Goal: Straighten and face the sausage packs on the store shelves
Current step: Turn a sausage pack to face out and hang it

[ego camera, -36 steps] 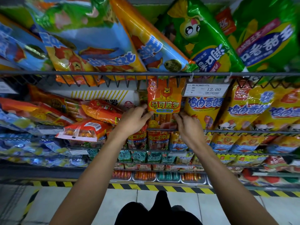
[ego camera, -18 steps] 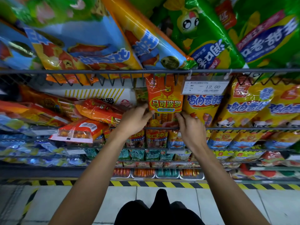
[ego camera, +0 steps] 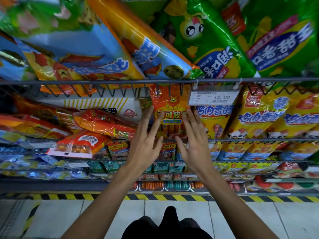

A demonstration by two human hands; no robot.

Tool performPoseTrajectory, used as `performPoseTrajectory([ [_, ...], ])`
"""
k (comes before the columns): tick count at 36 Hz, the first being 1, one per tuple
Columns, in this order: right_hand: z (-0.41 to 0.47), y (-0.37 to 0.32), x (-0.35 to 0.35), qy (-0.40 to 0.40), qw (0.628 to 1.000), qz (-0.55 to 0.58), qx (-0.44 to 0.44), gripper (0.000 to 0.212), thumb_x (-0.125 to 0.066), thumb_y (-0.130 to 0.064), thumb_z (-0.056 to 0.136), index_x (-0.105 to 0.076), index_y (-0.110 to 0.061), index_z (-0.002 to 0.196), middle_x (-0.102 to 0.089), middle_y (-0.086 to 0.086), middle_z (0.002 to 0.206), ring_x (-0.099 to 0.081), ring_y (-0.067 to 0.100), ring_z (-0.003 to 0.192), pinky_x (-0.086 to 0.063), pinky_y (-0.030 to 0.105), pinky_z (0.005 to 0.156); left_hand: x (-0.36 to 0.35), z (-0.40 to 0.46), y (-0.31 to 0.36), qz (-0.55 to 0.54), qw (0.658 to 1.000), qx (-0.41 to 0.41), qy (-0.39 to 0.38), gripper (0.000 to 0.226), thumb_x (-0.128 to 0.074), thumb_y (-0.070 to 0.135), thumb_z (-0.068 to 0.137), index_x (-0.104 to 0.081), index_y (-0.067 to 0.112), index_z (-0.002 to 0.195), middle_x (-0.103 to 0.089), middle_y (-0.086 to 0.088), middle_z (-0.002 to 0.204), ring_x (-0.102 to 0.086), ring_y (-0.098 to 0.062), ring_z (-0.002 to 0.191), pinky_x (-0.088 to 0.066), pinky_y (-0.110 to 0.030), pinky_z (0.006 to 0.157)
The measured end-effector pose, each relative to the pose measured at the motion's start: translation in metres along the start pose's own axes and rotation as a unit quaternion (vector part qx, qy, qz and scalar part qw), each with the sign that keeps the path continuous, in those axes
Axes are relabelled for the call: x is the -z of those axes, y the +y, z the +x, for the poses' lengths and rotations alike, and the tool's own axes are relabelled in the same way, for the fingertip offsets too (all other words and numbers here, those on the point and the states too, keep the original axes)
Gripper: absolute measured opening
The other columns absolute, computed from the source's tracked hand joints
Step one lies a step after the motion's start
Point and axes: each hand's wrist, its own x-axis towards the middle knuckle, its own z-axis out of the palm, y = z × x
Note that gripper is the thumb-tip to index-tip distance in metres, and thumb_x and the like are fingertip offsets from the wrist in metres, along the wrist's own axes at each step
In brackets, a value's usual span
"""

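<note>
Right now both hands are raised in front of an upright orange sausage pack that stands on the second wire shelf, just under the front rail of the top shelf and left of a price tag reading 12.00. Fingers of the left hand are straight and spread, their tips at the pack's left edge; those of the right hand are likewise straight and spread, tips at its right edge beside the yellow chicken sausage packs. Neither hand curls round anything, and whether the fingertips actually touch the film I cannot tell, since the hands are blurred. To the left, red-orange packs lie tilted and piled across each other in front of a white carton. Above, large blue-and-orange bags and green bags lean over the rail. Below run more shelves of small packs, then yellow-black floor tape and pale tiles.
</note>
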Motion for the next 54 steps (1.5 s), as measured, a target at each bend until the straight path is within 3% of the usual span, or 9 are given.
performPoseTrajectory([
  [6,0.000,0.020,-0.001,-0.034,0.995,-0.092,0.010,0.067,-0.044,-0.029,0.108,-0.011,-0.013,0.165,-0.004,0.003,0.173,-0.006,0.023,0.160,-0.016,0.050,0.128,-0.005,0.002,0.000,0.050,0.998,-0.023,-0.039,0.086,-0.066,0.023,0.099,-0.015,0.032,0.167,0.009,-0.009,0.175,-0.003,-0.025,0.163,-0.030,-0.042,0.122],
  [15,-0.002,0.019,-0.011,-0.032,0.997,-0.073,0.008,0.081,-0.050,-0.042,0.103,-0.007,-0.010,0.164,-0.002,0.008,0.173,-0.003,0.028,0.159,-0.005,0.051,0.129,0.010,-0.002,0.001,0.053,0.997,-0.017,-0.052,0.084,-0.065,0.023,0.100,-0.016,0.037,0.166,0.006,-0.002,0.176,-0.011,-0.030,0.161,-0.032,-0.047,0.121],
  [20,-0.001,0.021,-0.016,-0.038,0.997,-0.069,0.017,0.088,-0.054,-0.045,0.100,-0.006,-0.008,0.164,-0.001,0.010,0.173,-0.003,0.031,0.159,-0.004,0.053,0.128,0.023,-0.020,-0.010,0.070,0.993,0.004,-0.095,0.069,-0.061,0.023,0.103,-0.029,0.028,0.164,-0.016,0.000,0.174,-0.017,-0.030,0.159,-0.027,-0.054,0.127],
  [23,-0.002,0.021,-0.014,-0.034,0.999,-0.036,0.012,0.088,-0.060,-0.038,0.100,-0.008,-0.010,0.164,-0.002,0.008,0.173,-0.003,0.030,0.159,-0.002,0.052,0.129,0.033,-0.039,-0.016,0.053,0.995,0.017,-0.087,0.061,-0.064,0.016,0.102,-0.043,0.021,0.158,-0.026,-0.001,0.171,-0.016,-0.024,0.160,-0.019,-0.046,0.130],
  [28,-0.002,0.005,-0.001,-0.028,0.998,0.040,-0.027,0.075,-0.068,-0.027,0.098,-0.029,-0.011,0.160,-0.013,0.004,0.172,-0.009,0.027,0.159,-0.011,0.056,0.127,0.053,-0.062,-0.034,0.028,0.999,0.009,-0.042,0.051,-0.061,0.008,0.100,-0.054,0.016,0.150,-0.032,-0.003,0.168,-0.027,-0.026,0.157,-0.023,-0.040,0.128],
  [34,-0.004,-0.024,0.012,0.024,0.996,0.079,-0.043,0.044,-0.065,-0.018,0.100,-0.056,-0.007,0.141,-0.051,0.007,0.150,-0.042,0.024,0.143,-0.022,0.029,0.124,0.068,-0.075,-0.062,-0.004,1.000,-0.006,-0.022,0.048,-0.063,0.000,0.098,-0.060,0.014,0.144,-0.045,-0.001,0.159,-0.036,-0.023,0.152,-0.035,-0.034,0.121],
  [40,0.013,-0.078,-0.001,-0.038,0.995,0.081,-0.040,0.047,-0.064,-0.022,0.102,-0.053,-0.010,0.146,-0.056,0.005,0.146,-0.046,0.018,0.139,-0.037,0.033,0.117,0.061,-0.076,-0.076,-0.099,0.994,-0.052,0.009,0.034,-0.052,0.008,0.103,-0.067,0.012,0.133,-0.054,-0.002,0.147,-0.044,-0.024,0.143,-0.033,-0.029,0.121],
  [45,0.036,-0.123,-0.029,-0.124,0.989,0.075,0.014,0.052,-0.064,-0.025,0.102,-0.048,-0.013,0.150,-0.058,0.005,0.143,-0.050,0.020,0.135,-0.044,0.033,0.109,0.062,-0.089,-0.091,-0.150,0.987,-0.053,-0.025,0.034,-0.051,0.014,0.103,-0.068,0.018,0.132,-0.058,0.006,0.140,-0.056,-0.013,0.132,-0.062,-0.035,0.085],
  [54,0.055,-0.150,-0.056,-0.184,0.983,0.017,-0.015,0.067,-0.069,-0.030,0.097,-0.039,-0.018,0.155,-0.058,0.008,0.141,-0.051,0.029,0.131,-0.051,0.045,0.103,0.074,-0.093,-0.098,-0.123,0.991,-0.004,-0.060,0.038,-0.061,0.017,0.097,-0.066,0.018,0.134,-0.060,0.008,0.142,-0.056,-0.011,0.118,-0.046,-0.022,0.099],
])
